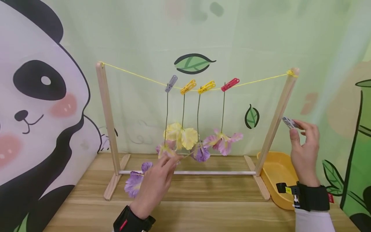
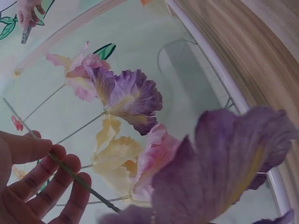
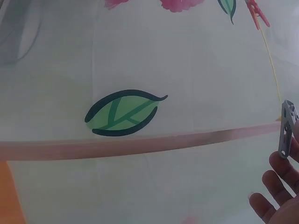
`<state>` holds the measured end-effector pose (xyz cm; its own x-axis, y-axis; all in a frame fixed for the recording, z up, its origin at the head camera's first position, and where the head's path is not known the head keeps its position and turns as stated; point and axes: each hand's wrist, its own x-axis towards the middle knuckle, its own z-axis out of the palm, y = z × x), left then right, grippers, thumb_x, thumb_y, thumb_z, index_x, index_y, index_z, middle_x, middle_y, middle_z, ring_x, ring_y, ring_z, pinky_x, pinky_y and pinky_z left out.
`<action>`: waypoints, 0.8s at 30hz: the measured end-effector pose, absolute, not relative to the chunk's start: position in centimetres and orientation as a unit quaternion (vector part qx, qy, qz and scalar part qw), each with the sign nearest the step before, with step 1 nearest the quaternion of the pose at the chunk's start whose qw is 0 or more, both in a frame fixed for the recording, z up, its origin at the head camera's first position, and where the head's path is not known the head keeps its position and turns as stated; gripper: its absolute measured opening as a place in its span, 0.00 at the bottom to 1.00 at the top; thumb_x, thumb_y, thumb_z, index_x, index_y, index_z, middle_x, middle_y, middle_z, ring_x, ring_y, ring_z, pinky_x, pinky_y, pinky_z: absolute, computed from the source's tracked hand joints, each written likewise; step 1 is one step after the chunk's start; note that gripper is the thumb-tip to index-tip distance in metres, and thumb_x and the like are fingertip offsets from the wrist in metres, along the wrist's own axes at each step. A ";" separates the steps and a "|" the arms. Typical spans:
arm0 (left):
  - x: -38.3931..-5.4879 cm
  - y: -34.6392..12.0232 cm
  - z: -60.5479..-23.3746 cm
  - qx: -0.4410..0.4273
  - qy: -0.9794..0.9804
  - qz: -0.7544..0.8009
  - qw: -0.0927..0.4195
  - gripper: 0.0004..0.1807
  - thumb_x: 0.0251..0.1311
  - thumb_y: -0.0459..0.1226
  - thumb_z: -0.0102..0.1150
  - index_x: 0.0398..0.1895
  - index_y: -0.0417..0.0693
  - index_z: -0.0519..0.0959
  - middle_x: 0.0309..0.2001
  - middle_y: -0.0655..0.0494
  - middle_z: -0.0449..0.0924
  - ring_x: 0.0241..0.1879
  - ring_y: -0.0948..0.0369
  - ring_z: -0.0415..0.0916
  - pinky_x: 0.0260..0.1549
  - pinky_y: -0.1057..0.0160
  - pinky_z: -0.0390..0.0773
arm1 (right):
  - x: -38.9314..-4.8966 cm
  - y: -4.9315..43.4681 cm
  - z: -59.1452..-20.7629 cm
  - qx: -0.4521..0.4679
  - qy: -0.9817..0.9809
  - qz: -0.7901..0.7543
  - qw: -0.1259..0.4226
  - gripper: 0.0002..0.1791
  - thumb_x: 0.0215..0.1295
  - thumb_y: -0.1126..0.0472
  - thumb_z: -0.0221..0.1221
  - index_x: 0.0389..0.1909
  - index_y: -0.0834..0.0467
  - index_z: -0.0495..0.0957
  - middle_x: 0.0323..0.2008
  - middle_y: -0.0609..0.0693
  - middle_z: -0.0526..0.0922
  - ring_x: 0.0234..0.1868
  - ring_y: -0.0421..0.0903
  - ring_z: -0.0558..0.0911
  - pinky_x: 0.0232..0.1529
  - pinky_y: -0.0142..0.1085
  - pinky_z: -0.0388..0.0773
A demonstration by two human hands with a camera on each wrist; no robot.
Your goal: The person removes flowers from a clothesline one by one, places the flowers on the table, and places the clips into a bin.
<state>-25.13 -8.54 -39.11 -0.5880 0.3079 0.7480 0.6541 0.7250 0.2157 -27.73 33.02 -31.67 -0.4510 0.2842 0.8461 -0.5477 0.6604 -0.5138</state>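
Note:
Low at the front, my left hand [image 1: 157,182] pinches the green stem [image 2: 81,182] of a purple artificial iris [image 1: 134,184], its bloom pointing left and toward me. On the right, beside a wooden post, my right hand [image 1: 305,151] holds a grey clothespin [image 1: 289,122] between thumb and fingers. Between both hands a yellow string [image 1: 130,72] carries a grey clothespin [image 1: 171,83], two yellow clothespins [image 1: 207,87] and a red clothespin [image 1: 230,84]. From these hang, bloom down, a yellow flower [image 1: 182,135], a purple flower [image 1: 202,154], a pink flower [image 1: 223,141] and a pink-and-yellow one.
Wooden posts, left [image 1: 108,119] and right [image 1: 276,124], hold the string's ends. A white rod [image 1: 214,173] joins them low down. Behind the right foot stands a yellow tray [image 1: 278,158] on the wooden table [image 1: 87,206]. A printed panda backdrop [image 1: 139,29] hangs behind.

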 end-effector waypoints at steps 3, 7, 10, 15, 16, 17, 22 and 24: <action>-24.8 -8.4 -39.0 -0.281 -0.862 -0.237 0.349 0.21 0.61 0.31 0.60 0.56 0.58 0.77 0.35 0.63 0.75 0.20 0.68 0.58 0.16 0.71 0.57 | -27.6 33.8 -32.2 0.077 -0.752 0.402 0.517 0.17 0.70 0.66 0.54 0.58 0.61 0.74 0.48 0.33 0.66 0.51 0.41 0.65 0.51 0.33 0.56; -24.4 -8.2 -39.0 -0.287 -0.868 -0.236 0.328 0.20 0.61 0.30 0.60 0.55 0.57 0.77 0.39 0.60 0.78 0.23 0.68 0.63 0.16 0.71 0.63 | -27.5 34.5 -32.7 0.058 -0.757 0.400 0.514 0.18 0.70 0.64 0.54 0.59 0.58 0.74 0.48 0.30 0.65 0.51 0.40 0.65 0.51 0.33 0.57; -24.2 -8.1 -39.1 -0.290 -0.876 -0.232 0.308 0.20 0.63 0.32 0.59 0.56 0.57 0.76 0.40 0.60 0.79 0.25 0.68 0.68 0.18 0.71 0.66 | -27.7 35.0 -33.0 0.049 -0.760 0.396 0.513 0.18 0.70 0.63 0.54 0.59 0.58 0.74 0.47 0.30 0.64 0.50 0.38 0.64 0.51 0.33 0.56; -23.9 -8.0 -39.5 -0.302 -0.891 -0.203 0.271 0.19 0.65 0.33 0.57 0.56 0.60 0.76 0.40 0.61 0.77 0.27 0.68 0.70 0.17 0.70 0.65 | -28.5 36.1 -33.7 0.041 -0.766 0.386 0.512 0.18 0.71 0.63 0.53 0.59 0.59 0.74 0.46 0.29 0.63 0.50 0.38 0.64 0.50 0.33 0.57; -23.8 -8.0 -39.6 -0.307 -0.894 -0.196 0.261 0.18 0.65 0.33 0.57 0.56 0.61 0.75 0.39 0.62 0.77 0.26 0.68 0.69 0.17 0.70 0.65 | -28.7 36.3 -33.9 0.039 -0.769 0.383 0.510 0.18 0.71 0.63 0.53 0.59 0.59 0.74 0.46 0.30 0.63 0.50 0.39 0.64 0.50 0.33 0.57; -23.7 -7.9 -39.7 -0.312 -0.897 -0.190 0.249 0.18 0.66 0.34 0.56 0.56 0.61 0.75 0.38 0.63 0.76 0.25 0.68 0.68 0.17 0.70 0.64 | -28.9 36.5 -34.1 0.035 -0.772 0.379 0.508 0.18 0.71 0.62 0.53 0.59 0.59 0.74 0.46 0.30 0.63 0.50 0.40 0.64 0.50 0.33 0.56; -23.5 -7.4 -40.5 -0.328 -0.905 -0.168 0.214 0.16 0.67 0.34 0.55 0.55 0.61 0.76 0.32 0.65 0.74 0.21 0.68 0.64 0.14 0.71 0.61 | -30.1 37.8 -35.4 0.019 -0.793 0.360 0.492 0.18 0.70 0.63 0.53 0.59 0.62 0.73 0.46 0.48 0.68 0.50 0.46 0.64 0.49 0.33 0.55; -23.6 -7.0 -40.9 -0.333 -0.904 -0.165 0.211 0.17 0.66 0.34 0.55 0.54 0.61 0.76 0.32 0.64 0.75 0.21 0.68 0.66 0.13 0.72 0.60 | -30.6 38.3 -36.1 0.018 -0.801 0.350 0.485 0.18 0.69 0.64 0.54 0.59 0.63 0.73 0.48 0.56 0.68 0.50 0.49 0.63 0.48 0.34 0.54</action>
<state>-23.57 -7.05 -40.87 -0.6896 0.5317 0.4916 0.6711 0.7243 0.1581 -30.65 38.29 -36.05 -0.5286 0.3110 0.7899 -0.3689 0.7538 -0.5437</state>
